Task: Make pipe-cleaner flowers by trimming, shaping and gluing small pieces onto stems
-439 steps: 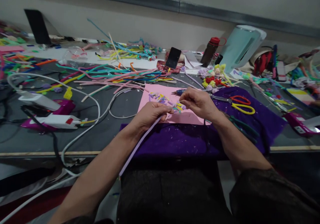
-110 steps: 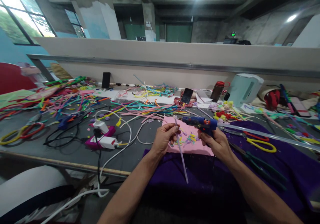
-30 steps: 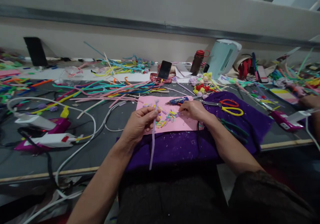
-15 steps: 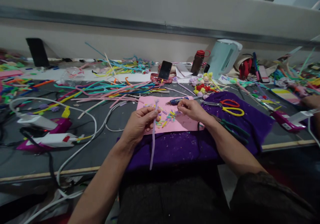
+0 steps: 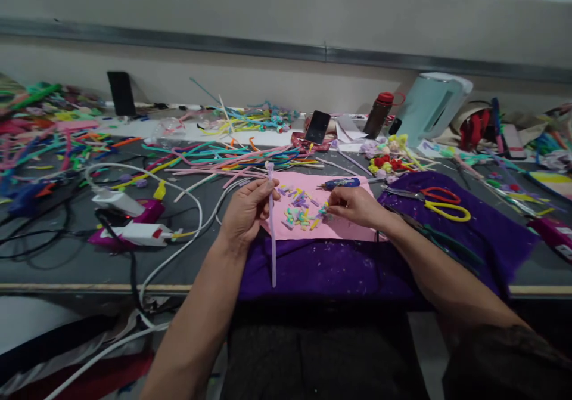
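- My left hand (image 5: 245,212) was closed around a lilac pipe cleaner (image 5: 271,233), held nearly upright, its top end poking above the fingers and its long tail hanging down over the purple cloth (image 5: 322,269).
- My right hand (image 5: 355,206) rested on the pink sheet (image 5: 344,224), fingertips pinched together at the edge of the small cut pieces (image 5: 300,214); I could not tell whether one of them was actually between the fingers.
- Those coloured pieces lay scattered across the middle of the pink sheet, between my two hands.
- A blue glue gun (image 5: 342,183) lay at the far edge of the pink sheet, just beyond my right hand.
- Scissors with red and yellow handles (image 5: 440,200) sat on the purple cloth to the right, well apart from either hand.
- To the left, a white cable (image 5: 187,194) looped over the dark surface (image 5: 67,263) near a white and magenta power strip (image 5: 134,230).
- A heap of long pipe cleaners (image 5: 223,152) lay farther back, with a phone (image 5: 317,127), a dark bottle (image 5: 378,114) and a pale kettle (image 5: 429,108) along the wall.
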Tool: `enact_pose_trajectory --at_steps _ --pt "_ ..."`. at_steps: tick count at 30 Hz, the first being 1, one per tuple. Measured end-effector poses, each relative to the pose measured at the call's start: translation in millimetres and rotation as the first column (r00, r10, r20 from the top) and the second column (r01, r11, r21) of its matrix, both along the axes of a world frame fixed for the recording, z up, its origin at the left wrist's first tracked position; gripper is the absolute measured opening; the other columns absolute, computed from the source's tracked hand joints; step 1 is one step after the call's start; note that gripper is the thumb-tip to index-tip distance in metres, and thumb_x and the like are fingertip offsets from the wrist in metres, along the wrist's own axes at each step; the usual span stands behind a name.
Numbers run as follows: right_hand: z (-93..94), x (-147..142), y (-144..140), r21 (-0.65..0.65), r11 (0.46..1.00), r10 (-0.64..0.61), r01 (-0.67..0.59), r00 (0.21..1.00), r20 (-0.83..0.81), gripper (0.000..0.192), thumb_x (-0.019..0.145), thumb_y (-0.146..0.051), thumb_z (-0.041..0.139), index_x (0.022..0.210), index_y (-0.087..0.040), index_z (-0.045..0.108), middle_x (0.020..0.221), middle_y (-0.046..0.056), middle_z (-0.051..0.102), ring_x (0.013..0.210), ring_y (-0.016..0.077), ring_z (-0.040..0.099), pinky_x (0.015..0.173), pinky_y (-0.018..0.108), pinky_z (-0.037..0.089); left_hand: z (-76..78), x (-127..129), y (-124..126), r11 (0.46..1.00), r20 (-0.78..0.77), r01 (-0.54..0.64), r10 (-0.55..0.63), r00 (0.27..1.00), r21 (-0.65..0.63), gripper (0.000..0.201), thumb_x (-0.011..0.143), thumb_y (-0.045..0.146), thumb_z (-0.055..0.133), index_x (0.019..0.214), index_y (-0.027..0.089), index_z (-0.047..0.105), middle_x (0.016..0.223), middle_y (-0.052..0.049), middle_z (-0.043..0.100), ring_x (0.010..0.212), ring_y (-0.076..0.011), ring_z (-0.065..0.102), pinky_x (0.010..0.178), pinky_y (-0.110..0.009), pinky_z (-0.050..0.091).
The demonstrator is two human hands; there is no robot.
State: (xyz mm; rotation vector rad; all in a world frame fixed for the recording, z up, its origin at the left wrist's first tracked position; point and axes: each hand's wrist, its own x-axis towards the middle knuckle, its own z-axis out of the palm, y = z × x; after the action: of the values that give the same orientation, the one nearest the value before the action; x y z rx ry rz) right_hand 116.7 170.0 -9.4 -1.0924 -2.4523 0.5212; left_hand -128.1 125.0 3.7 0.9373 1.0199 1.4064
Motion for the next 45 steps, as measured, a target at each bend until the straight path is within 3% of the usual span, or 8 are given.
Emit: enact_pose_trajectory --at_steps 2,7,11,20,24,29,35,45 --pt "1.9 -12 6 0.088 0.996 0.011 -0.018 0.997 0.077 0.007 0.078 -0.017 0.056 0.083 -0.016 0.061 0.075 0.002 0.064 0.065 0.0117 0.055 0.057 0.021 0.034 -0.6 -1 1 1.0 0.01 -0.006 0.006 1.0 -0.001 0.022 0.067 0.03 0.069 0.08 0.013 0.064 0.058 0.004 0.059 0.035 -0.0009 0.039 0.03 -0.013 0.023" --pt "0.1 -53 22 0.249 0.954 0.064 -0.166 0.926 0.371 0.038 0.076 -0.016 0.055 0.112 -0.025 0.057 0.11 0.005 0.059 0.082 0.0169 0.057 0.058 0.023 0.033 -2.9 0 0 1.0 0.026 0.004 -0.004 1.0 0.022 0.022 0.067 0.03 0.069 0.08 0.013 0.065 0.059 0.003 0.059 0.035 -0.0004 0.039 0.031 -0.014 0.024" --pt "-1.8 -64 20 0.249 0.938 0.074 -0.242 0.841 0.536 0.031 0.078 -0.018 0.052 0.108 -0.024 0.06 0.104 0.007 0.06 0.084 0.0186 0.056 0.056 0.025 0.031 -3.9 0 -1 0.999 0.027 0.028 -0.028 0.999 0.024 0.024 0.066 0.032 0.069 0.08 0.013 0.065 0.059 0.004 0.059 0.035 0.0001 0.037 0.032 -0.014 0.023" --pt "13.1 -28 10 0.251 0.961 0.027 -0.12 0.938 0.346 0.011 0.078 -0.022 0.054 0.079 -0.017 0.064 0.082 0.004 0.064 0.069 0.0142 0.056 0.056 0.024 0.03 -2.6 1 -3 1.0 0.01 0.017 -0.017 1.0 0.018 0.027 0.063 0.035 0.071 0.079 0.013 0.065 0.059 0.003 0.059 0.036 -0.0009 0.038 0.031 -0.016 0.021" --pt "21.4 -29 13 0.142 0.99 -0.013 -0.002 0.994 0.105 0.007 0.075 -0.021 0.058 0.079 -0.016 0.06 0.07 0.001 0.062 0.059 0.0104 0.053 0.053 0.021 0.032 -4.7 1 -2 1.0 0.012 0.015 -0.015 1.0 0.026 0.026 0.064 0.034 0.07 0.079 0.013 0.065 0.059 0.003 0.059 0.036 -0.0007 0.038 0.031 -0.016 0.021" --pt "27.6 -21 13 -0.001 1.0 0.023 -0.023 0.996 -0.085 0.015 0.077 -0.02 0.056 0.09 -0.016 0.062 0.072 0.001 0.063 0.061 0.0107 0.055 0.056 0.021 0.037 -5.8 1 -3 0.999 0.024 0.046 -0.046 0.999 0.025 0.025 0.067 0.033 0.069 0.082 0.013 0.065 0.061 0.003 0.059 0.036 -0.0005 0.038 0.032 -0.015 0.022" --pt "15.6 -16 16 -0.003 1.0 -0.005 0.005 1.0 0.017 0.015 0.079 -0.027 0.056 0.076 -0.016 0.066 0.072 0.003 0.067 0.064 0.0132 0.059 0.058 0.023 0.037 -3.4 3 -4 0.999 0.025 0.049 -0.05 0.998 0.022 0.025 0.065 0.033 0.07 0.078 0.013 0.065 0.06 0.003 0.058 0.035 -0.0001 0.036 0.031 -0.015 0.02" --pt "-1.6 -68 25 0.245 0.958 0.039 -0.151 0.912 0.409 0.022 0.084 -0.029 0.049 0.094 -0.022 0.068 0.092 0.006 0.067 0.076 0.0179 0.06 0.059 0.025 0.033 -4.0 4 -4 0.997 -0.003 0.071 -0.071 0.997 0.009 0.026 0.064 0.035 0.071 0.079 0.014 0.065 0.06 0.003 0.059 0.036 -0.0007 0.037 0.032 -0.015 0.022"
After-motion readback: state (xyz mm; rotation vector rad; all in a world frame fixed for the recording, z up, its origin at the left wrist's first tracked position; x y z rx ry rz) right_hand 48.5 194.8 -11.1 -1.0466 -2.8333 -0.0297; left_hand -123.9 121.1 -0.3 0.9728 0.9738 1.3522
